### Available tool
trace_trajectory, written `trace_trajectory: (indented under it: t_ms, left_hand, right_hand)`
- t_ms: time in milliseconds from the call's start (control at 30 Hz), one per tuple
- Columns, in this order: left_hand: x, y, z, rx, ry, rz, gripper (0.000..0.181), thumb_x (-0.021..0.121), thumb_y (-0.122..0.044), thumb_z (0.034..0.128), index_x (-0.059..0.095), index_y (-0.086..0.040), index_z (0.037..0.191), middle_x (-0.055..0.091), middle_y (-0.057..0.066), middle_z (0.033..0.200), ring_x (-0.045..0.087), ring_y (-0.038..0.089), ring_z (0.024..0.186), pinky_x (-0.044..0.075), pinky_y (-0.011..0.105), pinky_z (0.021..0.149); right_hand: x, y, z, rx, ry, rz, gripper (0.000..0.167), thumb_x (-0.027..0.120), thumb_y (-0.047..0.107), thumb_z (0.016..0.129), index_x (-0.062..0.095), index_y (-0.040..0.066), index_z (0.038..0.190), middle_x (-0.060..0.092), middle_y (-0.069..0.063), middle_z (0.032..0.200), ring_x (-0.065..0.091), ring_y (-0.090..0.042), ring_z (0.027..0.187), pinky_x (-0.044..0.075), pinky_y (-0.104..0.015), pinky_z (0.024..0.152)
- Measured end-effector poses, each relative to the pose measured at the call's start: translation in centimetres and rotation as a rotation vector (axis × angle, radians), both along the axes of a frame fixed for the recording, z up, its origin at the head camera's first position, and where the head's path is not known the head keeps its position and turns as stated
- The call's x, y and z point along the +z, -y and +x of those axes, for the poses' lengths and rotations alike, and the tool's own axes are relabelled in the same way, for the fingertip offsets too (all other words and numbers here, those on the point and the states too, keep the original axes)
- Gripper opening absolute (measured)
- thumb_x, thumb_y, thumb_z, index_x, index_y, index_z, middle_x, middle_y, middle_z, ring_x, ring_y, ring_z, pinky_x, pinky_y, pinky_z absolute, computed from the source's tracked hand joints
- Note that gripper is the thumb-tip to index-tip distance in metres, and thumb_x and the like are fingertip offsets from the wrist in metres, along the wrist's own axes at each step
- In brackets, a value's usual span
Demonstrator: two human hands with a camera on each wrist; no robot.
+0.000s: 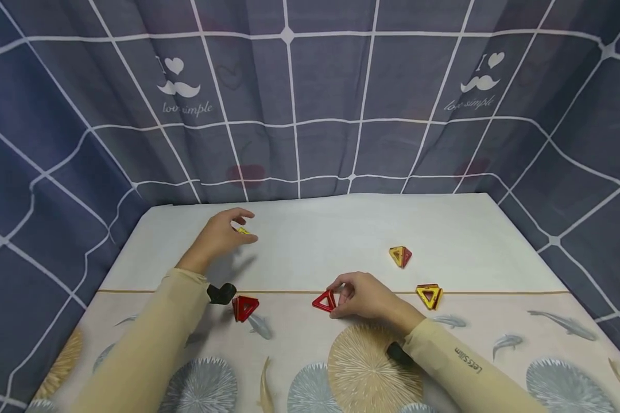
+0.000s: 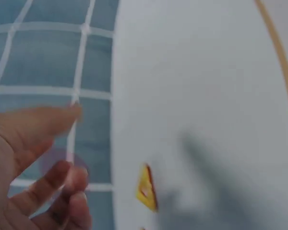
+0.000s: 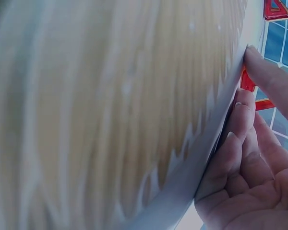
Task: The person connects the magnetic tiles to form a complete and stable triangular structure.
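My left hand [image 1: 222, 232] hovers over the white back part of the table, thumb and fingers spread apart. Just past it lies a small yellow triangular piece [image 1: 244, 231]; in the left wrist view this yellow piece [image 2: 146, 188] with a red edge sits on the white surface, apart from the fingers. Near the table's middle, my right hand [image 1: 368, 295] holds a red triangular piece [image 1: 324, 300] by its right side, between thumb and fingers. The right wrist view shows part of the red piece [image 3: 248, 80] behind the fingertips, mostly hidden.
Another red triangular piece [image 1: 245, 308] lies near the left forearm. To the right are a yellow-and-red piece [image 1: 400, 256] and a yellow triangular piece [image 1: 430, 296]. A dark checked curtain [image 1: 320, 103] surrounds the patterned table [image 1: 496, 315] at the back and sides.
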State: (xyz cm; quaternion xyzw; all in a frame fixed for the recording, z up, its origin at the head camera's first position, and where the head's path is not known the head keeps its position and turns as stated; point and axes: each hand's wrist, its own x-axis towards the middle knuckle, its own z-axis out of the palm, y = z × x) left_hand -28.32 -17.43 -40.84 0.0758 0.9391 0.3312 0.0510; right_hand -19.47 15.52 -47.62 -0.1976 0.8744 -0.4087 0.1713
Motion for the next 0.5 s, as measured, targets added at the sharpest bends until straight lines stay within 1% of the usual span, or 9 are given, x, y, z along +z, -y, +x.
trace_trajectory:
  t_ms: [100, 167, 233, 300, 367, 433, 500]
  left_hand:
    - [-1.1, 0.6, -1.6, 0.006, 0.043, -0.051, 0.057, 0.075, -0.018, 0.0902, 0.054, -0.008, 0.143, 0.054, 0.024, 0.135, 0.054, 0.038, 0.112, 0.045, 0.052, 0.093]
    - [-1.9, 1.0, -2.5, 0.014, 0.087, -0.075, 0.059, 0.073, -0.018, 0.0910, 0.052, -0.006, 0.144, 0.052, 0.027, 0.137, 0.052, 0.041, 0.116, 0.042, 0.055, 0.098]
    - [-2.6, 1.4, -3.1, 0.023, 0.120, -0.110, 0.060, 0.072, -0.019, 0.0907, 0.050, -0.005, 0.145, 0.052, 0.028, 0.137, 0.052, 0.041, 0.119, 0.041, 0.056, 0.100]
    - [-3.2, 1.9, -3.6, 0.032, 0.141, -0.143, 0.061, 0.071, -0.019, 0.0905, 0.049, -0.004, 0.146, 0.054, 0.028, 0.135, 0.052, 0.040, 0.117, 0.041, 0.055, 0.101]
    - [-3.7, 2.3, -3.8, 0.031, 0.143, -0.178, 0.062, 0.070, -0.021, 0.0907, 0.048, -0.003, 0.146, 0.055, 0.028, 0.134, 0.052, 0.039, 0.116, 0.040, 0.055, 0.102]
    - [-4.1, 2.7, -4.0, 0.016, 0.135, -0.207, 0.063, 0.069, -0.022, 0.0921, 0.047, -0.002, 0.148, 0.054, 0.029, 0.134, 0.050, 0.040, 0.118, 0.038, 0.055, 0.104]
    - [-4.4, 2.8, -4.1, -0.016, 0.118, -0.238, 0.063, 0.068, -0.023, 0.0942, 0.045, -0.002, 0.149, 0.052, 0.031, 0.135, 0.048, 0.041, 0.120, 0.036, 0.056, 0.105]
  right_hand:
    - [0.1, -0.3, 0.0, -0.012, 0.005, 0.004, 0.042, 0.090, 0.013, 0.075, 0.072, 0.007, 0.112, 0.063, 0.003, 0.071, 0.057, -0.011, 0.063, 0.045, -0.026, 0.056]
    - [0.1, -0.4, -0.1, -0.016, 0.014, 0.001, 0.042, 0.090, 0.013, 0.075, 0.073, 0.007, 0.112, 0.063, 0.002, 0.071, 0.057, -0.011, 0.062, 0.045, -0.026, 0.056]
    - [0.1, -0.4, -0.1, -0.010, 0.020, -0.008, 0.042, 0.090, 0.013, 0.075, 0.072, 0.007, 0.112, 0.063, 0.002, 0.070, 0.057, -0.010, 0.062, 0.045, -0.026, 0.056]
    - [0.1, -0.3, -0.1, -0.008, 0.026, -0.019, 0.041, 0.090, 0.012, 0.075, 0.072, 0.006, 0.112, 0.064, 0.002, 0.070, 0.057, -0.010, 0.062, 0.045, -0.025, 0.055]
    - [0.0, -0.1, -0.1, -0.004, 0.035, -0.021, 0.042, 0.090, 0.012, 0.075, 0.072, 0.007, 0.113, 0.064, 0.003, 0.070, 0.057, -0.010, 0.062, 0.045, -0.025, 0.055]
    - [0.0, 0.0, -0.1, -0.005, 0.038, -0.018, 0.042, 0.090, 0.012, 0.075, 0.072, 0.007, 0.113, 0.064, 0.003, 0.070, 0.058, -0.010, 0.062, 0.045, -0.025, 0.055]
    - [0.0, 0.1, -0.2, -0.006, 0.035, -0.007, 0.042, 0.090, 0.012, 0.075, 0.072, 0.007, 0.113, 0.065, 0.003, 0.070, 0.058, -0.010, 0.061, 0.045, -0.026, 0.055]
